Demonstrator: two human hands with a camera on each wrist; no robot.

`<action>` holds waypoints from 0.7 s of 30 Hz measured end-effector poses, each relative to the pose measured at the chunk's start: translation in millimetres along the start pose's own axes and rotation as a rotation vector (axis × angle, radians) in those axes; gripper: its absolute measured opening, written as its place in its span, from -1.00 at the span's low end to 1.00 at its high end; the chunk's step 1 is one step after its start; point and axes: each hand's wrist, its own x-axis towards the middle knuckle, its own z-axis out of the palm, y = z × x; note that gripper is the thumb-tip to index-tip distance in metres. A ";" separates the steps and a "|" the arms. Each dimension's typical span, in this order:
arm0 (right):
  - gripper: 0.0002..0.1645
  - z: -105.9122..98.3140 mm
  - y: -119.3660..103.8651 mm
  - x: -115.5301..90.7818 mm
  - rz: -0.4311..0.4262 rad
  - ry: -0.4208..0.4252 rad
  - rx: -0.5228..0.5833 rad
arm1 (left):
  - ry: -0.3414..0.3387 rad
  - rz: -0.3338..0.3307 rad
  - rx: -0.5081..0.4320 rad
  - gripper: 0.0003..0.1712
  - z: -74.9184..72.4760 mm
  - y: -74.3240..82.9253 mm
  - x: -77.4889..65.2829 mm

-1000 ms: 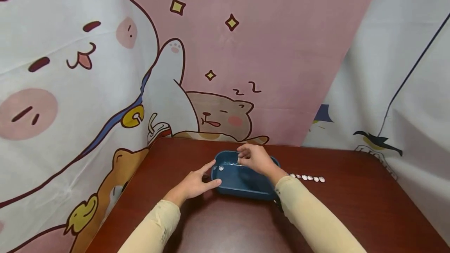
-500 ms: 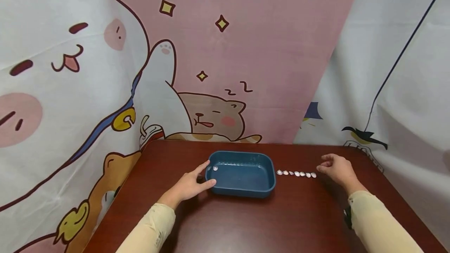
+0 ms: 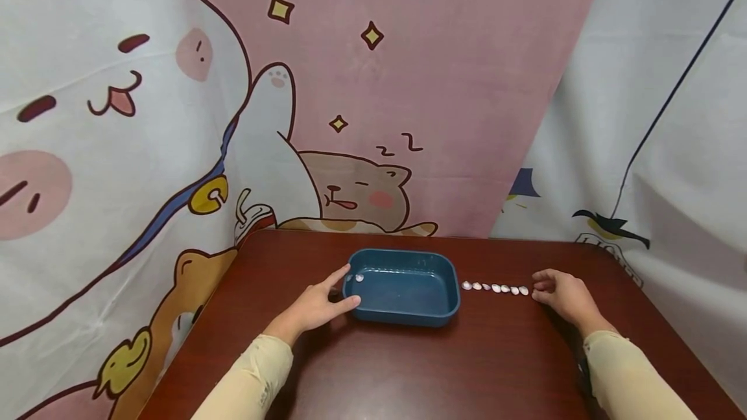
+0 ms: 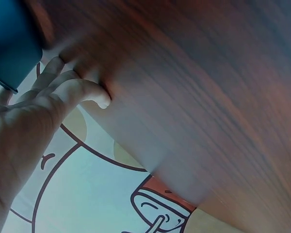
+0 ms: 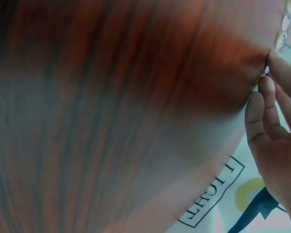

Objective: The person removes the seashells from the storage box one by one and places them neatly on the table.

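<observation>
A blue rectangular basin (image 3: 403, 320) stands on the table. My left hand (image 3: 315, 305) rests against its left end, index finger and thumb spread at the rim. Inside, near that end, lies a small white shell (image 3: 359, 278). To the right of the basin, several small whitish shells (image 3: 496, 288) form a straight row. Just past the row's right end is my right hand (image 3: 566, 298), fingertips down at the tabletop. In the right wrist view, a tiny white bit of a shell (image 5: 266, 70) shows between its thumb and fingers; the rest is hidden by them.
The dark red wooden table (image 3: 397, 374) reaches back to a hanging cloth (image 3: 455, 83) printed with cartoon animals. More cloth hangs along the left and right sides. The basin's wall stands between the left hand and the row.
My right hand has moved from above the basin out to the row's right end, then down to the tabletop. The left hand stays at the basin's left end.
</observation>
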 end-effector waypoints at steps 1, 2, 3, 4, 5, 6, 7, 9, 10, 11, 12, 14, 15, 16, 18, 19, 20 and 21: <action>-0.53 1.1 -0.3 0.4 -0.006 0.006 -0.002 | 0.000 -0.001 0.003 0.07 -0.1 0.0 0.1; -0.54 2.1 -0.6 0.8 -0.011 0.012 -0.002 | 0.000 -0.002 0.003 0.07 -0.2 0.2 0.0; -0.56 2.9 -1.1 1.0 -0.015 0.015 -0.003 | -0.001 -0.004 0.006 0.07 -0.2 0.3 0.0; -0.57 3.4 -1.5 1.3 -0.018 0.017 -0.004 | -0.002 -0.004 0.006 0.07 -0.1 0.4 -0.1; -0.57 3.8 -2.0 1.4 -0.018 0.018 -0.004 | -0.003 -0.002 0.005 0.07 0.0 0.5 -0.2; -0.58 4.1 -2.4 1.5 -0.017 0.018 -0.006 | -0.006 0.000 0.005 0.08 0.2 0.5 -0.3; -0.58 4.2 -2.8 1.5 -0.014 0.018 -0.006 | -0.006 0.003 0.005 0.08 0.2 0.6 -0.4; -0.59 4.5 -3.3 1.3 -0.009 0.017 -0.006 | -0.006 0.013 0.001 0.08 0.1 0.6 -0.6; -0.59 4.6 -3.4 1.3 -0.007 0.017 -0.007 | -0.008 0.014 -0.001 0.09 0.1 0.5 -0.4; -0.59 4.8 -3.5 1.3 -0.006 0.017 -0.008 | -0.008 0.015 0.000 0.09 -0.2 0.6 -0.4; -0.58 4.9 -3.6 1.4 -0.006 0.017 -0.010 | -0.009 0.013 0.001 0.09 -0.3 0.5 -0.3; -0.58 4.8 -4.2 1.3 -0.003 0.016 -0.010 | -0.010 0.009 0.000 0.09 -0.5 0.5 -0.4; -0.57 4.7 -4.4 1.4 -0.006 0.015 -0.011 | -0.011 0.005 0.000 0.09 -0.6 0.5 -0.3; -0.56 4.5 -4.4 1.6 -0.007 0.011 -0.010 | -0.012 0.001 -0.002 0.09 -0.6 0.6 -0.4; -0.54 3.9 -4.3 2.0 -0.008 0.004 -0.007 | -0.011 -0.004 -0.007 0.09 -0.7 0.8 -0.9; -0.53 3.7 -4.1 2.1 -0.008 -0.001 -0.009 | -0.011 -0.003 -0.011 0.09 -0.8 1.1 -1.2; -0.52 3.6 -3.6 2.3 -0.008 -0.008 -0.010 | -0.011 -0.004 -0.012 0.09 -0.7 1.1 -1.2; -0.51 3.5 -2.8 2.5 -0.009 -0.017 -0.011 | -0.010 -0.005 -0.012 0.09 -0.7 1.1 -1.4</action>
